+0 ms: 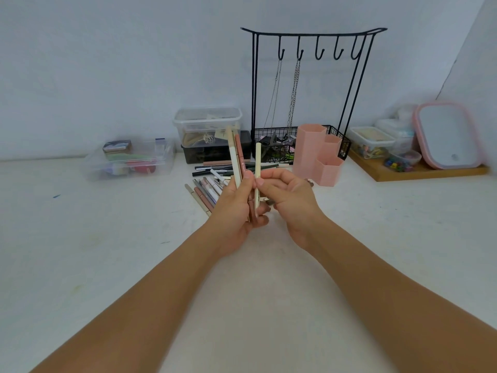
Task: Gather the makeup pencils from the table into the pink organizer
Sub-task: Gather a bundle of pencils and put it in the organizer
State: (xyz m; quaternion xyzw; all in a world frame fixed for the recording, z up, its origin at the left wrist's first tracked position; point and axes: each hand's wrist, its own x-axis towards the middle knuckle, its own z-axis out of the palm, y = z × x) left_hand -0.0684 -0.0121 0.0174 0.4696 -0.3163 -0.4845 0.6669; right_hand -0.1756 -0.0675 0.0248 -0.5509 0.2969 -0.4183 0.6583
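Note:
My left hand (236, 211) holds a small upright bundle of makeup pencils (236, 154), cream and pink ones. My right hand (287, 195) pinches one cream pencil (258, 168), upright, right beside the bundle. Behind both hands a loose pile of pencils (207, 189) lies on the white table (107, 238), some pointing toward me, some lying crosswise. The pink organizer (317, 154), made of three hexagonal tubes of stepped height, stands to the right of the pile, just beyond my right hand. Its openings look empty from here.
A black wire jewellery stand (309, 76) with hooks, hanging chains and a basket stands behind the organizer. Clear plastic boxes (207, 122) sit at back centre and at back left (129, 160). A wooden tray (419, 170) with small containers and a pink-rimmed mirror is at the right.

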